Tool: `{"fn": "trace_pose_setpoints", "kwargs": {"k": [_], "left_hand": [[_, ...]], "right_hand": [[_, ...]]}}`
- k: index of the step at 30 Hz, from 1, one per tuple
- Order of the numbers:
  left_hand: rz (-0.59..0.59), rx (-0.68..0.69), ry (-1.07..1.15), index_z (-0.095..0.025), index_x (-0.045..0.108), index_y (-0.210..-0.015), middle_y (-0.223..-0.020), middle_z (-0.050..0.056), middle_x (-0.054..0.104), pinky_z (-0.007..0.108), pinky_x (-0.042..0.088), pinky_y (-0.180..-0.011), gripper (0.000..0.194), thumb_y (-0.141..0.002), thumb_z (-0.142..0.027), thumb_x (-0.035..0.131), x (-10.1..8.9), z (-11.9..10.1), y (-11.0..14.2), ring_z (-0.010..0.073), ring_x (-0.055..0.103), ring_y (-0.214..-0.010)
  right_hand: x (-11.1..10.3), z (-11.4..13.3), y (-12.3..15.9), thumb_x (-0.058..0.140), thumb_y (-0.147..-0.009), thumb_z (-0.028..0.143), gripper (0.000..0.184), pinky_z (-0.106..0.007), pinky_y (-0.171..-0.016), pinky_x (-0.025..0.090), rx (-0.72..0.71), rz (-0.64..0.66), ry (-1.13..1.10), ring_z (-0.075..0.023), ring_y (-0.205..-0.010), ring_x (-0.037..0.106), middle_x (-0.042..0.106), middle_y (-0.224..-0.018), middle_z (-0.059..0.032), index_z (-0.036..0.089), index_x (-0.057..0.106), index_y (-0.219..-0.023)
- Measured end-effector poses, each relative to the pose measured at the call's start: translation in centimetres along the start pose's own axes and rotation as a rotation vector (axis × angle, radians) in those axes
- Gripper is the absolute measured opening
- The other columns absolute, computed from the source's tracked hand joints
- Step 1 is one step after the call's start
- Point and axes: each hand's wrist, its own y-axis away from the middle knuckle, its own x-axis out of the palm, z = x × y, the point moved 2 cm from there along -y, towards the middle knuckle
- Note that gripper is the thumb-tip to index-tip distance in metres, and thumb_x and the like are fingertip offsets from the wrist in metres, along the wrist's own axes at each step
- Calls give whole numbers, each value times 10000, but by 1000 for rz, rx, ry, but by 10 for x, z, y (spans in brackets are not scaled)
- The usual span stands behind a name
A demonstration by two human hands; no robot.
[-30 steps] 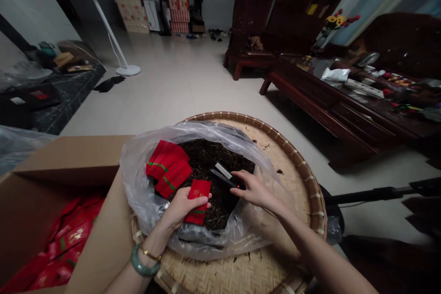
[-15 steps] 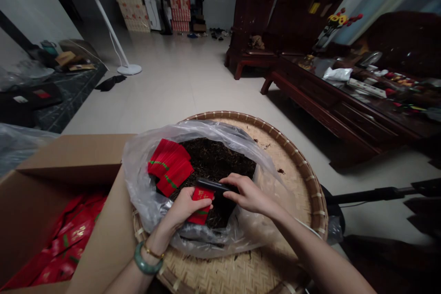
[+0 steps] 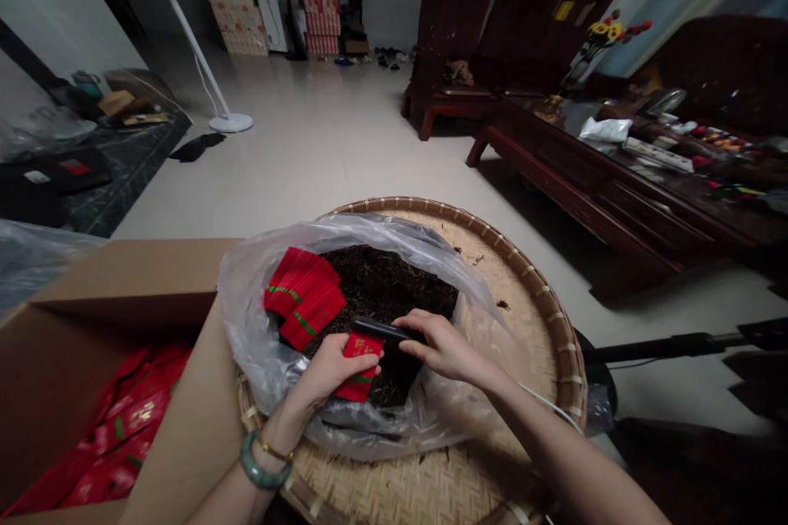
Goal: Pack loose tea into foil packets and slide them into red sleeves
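My left hand (image 3: 338,365) pinches a small red tea packet (image 3: 362,355) with gold print and a green band, over the plastic bag's opening. In my right hand (image 3: 434,342) is a slim black handheld bag sealer (image 3: 377,329), lying across the packet's upper edge. Whether its jaws are fully closed is too dark to see. Beneath both hands, dark loose tea leaves (image 3: 387,283) fill a clear plastic bag (image 3: 246,279). A fanned stack of red packets (image 3: 304,287) rests on the leaves, left of the sealer.
The bag sits on a round woven bamboo tray (image 3: 535,287) with scattered leaf bits. At left, a cardboard box (image 3: 190,426) holds several filled red packets (image 3: 123,435). A white cord (image 3: 554,408) runs by my right forearm. Beyond are a standing fan (image 3: 231,123) and a wooden table (image 3: 584,189).
Almost nothing differs. Both hands keep the packet and the sealer in the same place, with only a slight shift of the packet and the camera view.
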Motion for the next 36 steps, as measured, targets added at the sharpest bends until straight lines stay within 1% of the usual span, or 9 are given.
{"fn": "trace_pose_setpoints", "kwargs": {"k": [6, 11, 13, 18, 24, 28, 31, 34, 36], "left_hand": [[0, 3, -17, -99, 690, -811, -723, 66, 731, 260, 520, -608, 365, -566, -342, 808, -1, 1, 0, 186, 682, -646], [-6, -1, 18, -94, 679, -801, -795, 91, 739, 279, 537, -628, 403, -526, -347, 829, -1, 0, 1, 190, 689, -645], [-16, -8, 31, -92, 673, -793, -805, 97, 739, 281, 539, -627, 415, -509, -347, 838, 0, -1, 1, 187, 689, -635], [-8, 7, -1, -100, 678, -806, -752, 75, 735, 292, 537, -652, 391, -538, -343, 825, 0, -1, 0, 194, 687, -651], [10, -3, -16, -105, 674, -817, -790, 80, 735, 284, 529, -639, 410, -538, -366, 822, 1, 0, 1, 198, 687, -669], [88, -18, 102, -115, 631, -913, -935, 128, 724, 281, 533, -610, 511, -551, -424, 817, 2, -4, 5, 212, 701, -683], [148, -40, 261, -129, 603, -988, -1004, 155, 708, 320, 553, -610, 588, -617, -567, 730, 3, -8, 8, 223, 704, -661], [142, -106, 306, -104, 626, -967, -904, 165, 726, 309, 553, -546, 662, -685, -700, 567, 3, -9, 9, 199, 677, -559], [110, -134, 277, -84, 642, -944, -808, 158, 731, 287, 541, -499, 683, -724, -715, 499, 3, -9, 10, 180, 649, -503]], "right_hand": [[1, -3, 0, 605, -786, 173, 255, -323, -805, 463, 35, -3, -85, -198, -888, 597, 656, -964, -81, 164, 657, -1035], [-5, -16, 0, 631, -766, 286, 336, -285, -687, 490, 241, 93, -447, -170, -801, 608, 672, -980, -50, 158, 638, -1077], [-7, -21, 0, 626, -768, 301, 382, -287, -686, 492, 291, 108, -497, -167, -804, 609, 670, -1005, -54, 147, 615, -1118], [1, -16, 0, 664, -741, 223, 361, -342, -847, 458, 167, 23, -256, -209, -954, 591, 658, -1056, -74, 164, 636, -1096], [8, -7, -5, 620, -781, 155, 256, -313, -809, 458, 53, -38, -118, -190, -894, 598, 665, -970, -67, 167, 656, -1034], [5, -10, -5, 613, -791, 166, 235, -313, -811, 456, 53, -40, -115, -193, -892, 598, 664, -966, -67, 167, 658, -1021], [5, -13, -5, 611, -792, 174, 248, -322, -820, 456, 77, -48, -147, -201, -905, 602, 663, -984, -78, 152, 654, -1035], [7, -16, -5, 613, -790, 191, 258, -343, -847, 455, 112, -57, -212, -209, -929, 603, 666, -1009, -82, 148, 654, -1041], [8, -17, -6, 635, -774, 217, 288, -361, -875, 449, 134, -55, -272, -216, -951, 600, 665, -1037, -82, 151, 650, -1054]]}}
